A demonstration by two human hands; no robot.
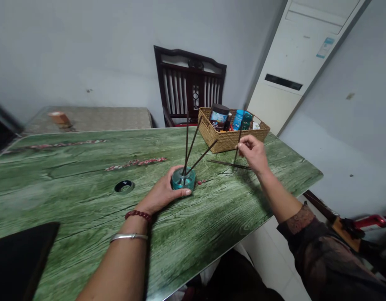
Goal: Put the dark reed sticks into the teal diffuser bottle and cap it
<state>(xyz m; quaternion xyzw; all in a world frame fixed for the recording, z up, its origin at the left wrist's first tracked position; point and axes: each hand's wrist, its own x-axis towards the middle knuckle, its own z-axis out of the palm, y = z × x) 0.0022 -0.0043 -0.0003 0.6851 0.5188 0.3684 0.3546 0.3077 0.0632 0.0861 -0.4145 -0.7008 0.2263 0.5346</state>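
Room's reading as a home dining area, prob domestic: green wood-print table (70,200) w/ wicker basket (230,140) of jars sitting on it, dark carved chair (189,79) standing by wall. Floor-standing AC unit (290,62) occupying corner, tile floor (274,267) showing below.

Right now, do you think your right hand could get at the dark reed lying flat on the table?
Probably yes: the right hand hovers over the flat reed, nothing between, though it pinches another reed.

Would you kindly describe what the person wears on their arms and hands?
The left hand is bare, with a dark red beaded bracelet and a silver bangle on the wrist. The right hand is bare too, below a dark patterned sleeve with a brownish cuff.
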